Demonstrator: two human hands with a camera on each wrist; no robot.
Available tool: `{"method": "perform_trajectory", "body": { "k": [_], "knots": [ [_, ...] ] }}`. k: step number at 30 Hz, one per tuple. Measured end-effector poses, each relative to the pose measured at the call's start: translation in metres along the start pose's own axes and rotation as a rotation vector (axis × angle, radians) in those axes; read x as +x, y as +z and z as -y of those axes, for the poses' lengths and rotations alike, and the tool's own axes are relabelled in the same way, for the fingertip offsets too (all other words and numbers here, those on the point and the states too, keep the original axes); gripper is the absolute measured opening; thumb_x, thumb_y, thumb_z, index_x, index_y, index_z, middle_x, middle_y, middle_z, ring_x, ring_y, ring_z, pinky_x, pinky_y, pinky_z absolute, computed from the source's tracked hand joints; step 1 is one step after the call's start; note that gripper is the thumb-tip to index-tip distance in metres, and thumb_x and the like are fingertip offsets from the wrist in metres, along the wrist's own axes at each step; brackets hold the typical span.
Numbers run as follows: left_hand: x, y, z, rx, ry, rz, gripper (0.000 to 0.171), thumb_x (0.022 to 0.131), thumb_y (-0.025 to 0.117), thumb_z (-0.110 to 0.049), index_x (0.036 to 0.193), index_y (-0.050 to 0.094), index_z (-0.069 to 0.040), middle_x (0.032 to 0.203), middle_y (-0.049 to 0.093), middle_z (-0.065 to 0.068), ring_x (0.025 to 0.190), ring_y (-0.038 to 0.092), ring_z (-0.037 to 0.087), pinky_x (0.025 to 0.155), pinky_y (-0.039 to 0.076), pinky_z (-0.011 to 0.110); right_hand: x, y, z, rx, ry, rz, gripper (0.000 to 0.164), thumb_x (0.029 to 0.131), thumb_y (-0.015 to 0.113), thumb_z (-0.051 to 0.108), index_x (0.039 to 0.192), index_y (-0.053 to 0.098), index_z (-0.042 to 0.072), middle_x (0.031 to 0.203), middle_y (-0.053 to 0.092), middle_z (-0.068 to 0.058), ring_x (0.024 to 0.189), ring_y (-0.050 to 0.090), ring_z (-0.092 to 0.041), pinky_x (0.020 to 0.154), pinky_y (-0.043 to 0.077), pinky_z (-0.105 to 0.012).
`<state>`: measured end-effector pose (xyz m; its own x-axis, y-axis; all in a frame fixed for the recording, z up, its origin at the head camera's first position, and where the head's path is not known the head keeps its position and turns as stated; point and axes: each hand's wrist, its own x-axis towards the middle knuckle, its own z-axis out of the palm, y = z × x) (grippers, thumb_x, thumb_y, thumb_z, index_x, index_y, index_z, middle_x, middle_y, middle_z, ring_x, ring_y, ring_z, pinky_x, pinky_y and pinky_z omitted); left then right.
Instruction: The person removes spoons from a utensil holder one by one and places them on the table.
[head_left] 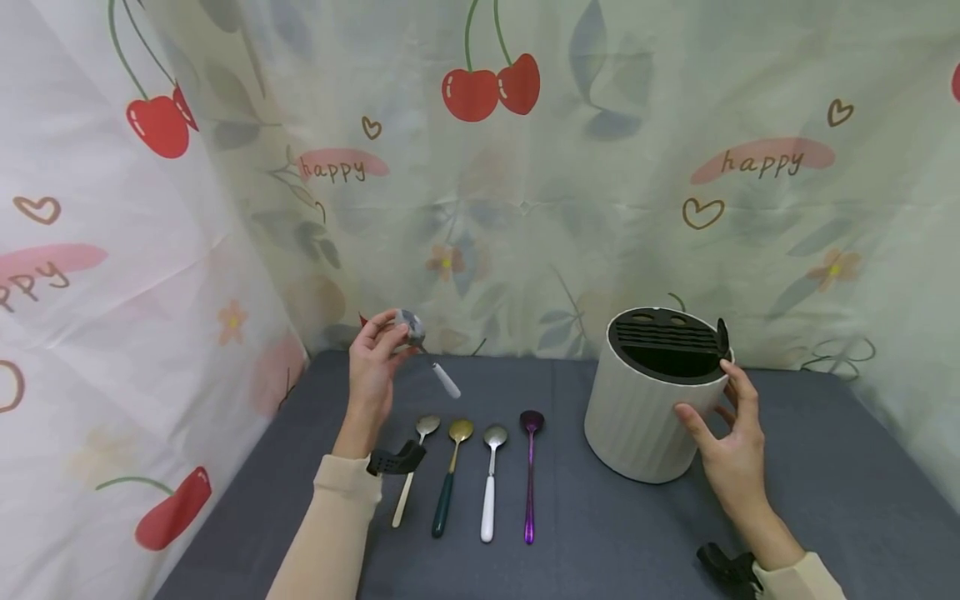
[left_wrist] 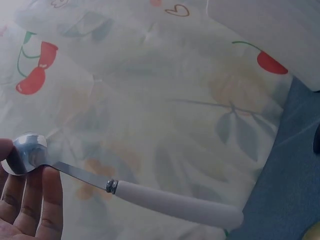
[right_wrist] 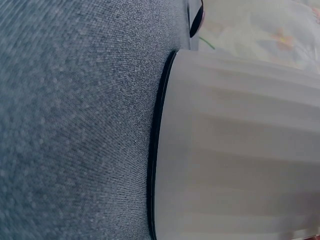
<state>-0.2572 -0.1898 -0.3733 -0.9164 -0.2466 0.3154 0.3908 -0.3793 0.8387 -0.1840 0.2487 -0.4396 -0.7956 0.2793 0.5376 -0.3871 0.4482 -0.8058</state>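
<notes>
In the head view my left hand pinches a white-handled spoon by its metal bowl, above the table, its handle slanting down to the right. The left wrist view shows the spoon's white handle and fingers around the bowl. My right hand holds the side of a round, ribbed off-white utensil holder, thumb on its front wall and index fingertip at the rim. The holder's slotted black lid has a dark opening and an upright flap. No right fingers show in the right wrist view.
Between the hands, spoons lie in a row on the grey tablecloth: one cream-handled, one gold with a dark green handle, one white-handled, one purple. Cherry-printed curtain stands behind and left.
</notes>
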Motion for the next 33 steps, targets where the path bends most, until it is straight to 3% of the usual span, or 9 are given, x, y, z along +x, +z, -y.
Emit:
{"method": "perform_trajectory", "body": {
  "k": [5, 13, 20, 27, 33],
  "knots": [
    [0.002, -0.006, 0.001, 0.044, 0.014, -0.003, 0.020, 0.100, 0.067, 0.000, 0.118, 0.072, -0.008, 0.093, 0.066, 0.001, 0.082, 0.065, 0.012, 0.071, 0.058, 0.025, 0.000, 0.000, 0.000, 0.004, -0.009, -0.001, 0.087, 0.092, 0.078, 0.001, 0.162, 0.034, 0.025, 0.162, 0.039, 0.003, 0.142, 0.040, -0.011, 0.115, 0.033, -0.026],
    [0.009, -0.023, 0.000, 0.188, -0.030, 0.008, 0.031, 0.102, 0.066, -0.002, 0.131, 0.065, 0.007, 0.101, 0.071, -0.004, 0.088, 0.064, 0.011, 0.071, 0.054, 0.023, 0.001, 0.000, -0.001, 0.005, -0.016, 0.003, 0.088, 0.091, 0.078, -0.001, 0.162, 0.034, 0.025, 0.161, 0.039, 0.003, 0.141, 0.040, -0.008, 0.113, 0.034, -0.024],
    [0.013, -0.040, -0.004, 0.363, -0.148, 0.091, 0.038, 0.104, 0.066, -0.012, 0.137, 0.062, 0.009, 0.107, 0.070, -0.003, 0.096, 0.065, 0.010, 0.079, 0.056, 0.023, 0.001, -0.001, -0.002, 0.002, -0.014, 0.000, 0.089, 0.090, 0.079, -0.002, 0.162, 0.035, 0.024, 0.161, 0.040, 0.003, 0.141, 0.040, -0.009, 0.115, 0.034, -0.025],
    [0.011, -0.063, -0.001, 0.617, -0.293, 0.179, 0.042, 0.105, 0.067, -0.025, 0.140, 0.065, -0.002, 0.120, 0.069, 0.004, 0.094, 0.064, 0.011, 0.079, 0.056, 0.026, 0.000, -0.001, -0.003, 0.019, -0.031, 0.005, 0.088, 0.090, 0.078, -0.003, 0.163, 0.034, 0.024, 0.160, 0.040, 0.002, 0.139, 0.040, -0.005, 0.111, 0.035, -0.022],
    [0.011, -0.079, 0.007, 0.695, -0.371, 0.245, 0.041, 0.105, 0.066, -0.024, 0.139, 0.065, 0.001, 0.113, 0.071, 0.006, 0.087, 0.061, 0.015, 0.075, 0.056, 0.029, 0.000, 0.000, -0.002, 0.013, -0.025, 0.005, 0.088, 0.091, 0.078, -0.001, 0.163, 0.034, 0.024, 0.160, 0.040, 0.001, 0.138, 0.040, -0.004, 0.113, 0.034, -0.022]
  ]
}}
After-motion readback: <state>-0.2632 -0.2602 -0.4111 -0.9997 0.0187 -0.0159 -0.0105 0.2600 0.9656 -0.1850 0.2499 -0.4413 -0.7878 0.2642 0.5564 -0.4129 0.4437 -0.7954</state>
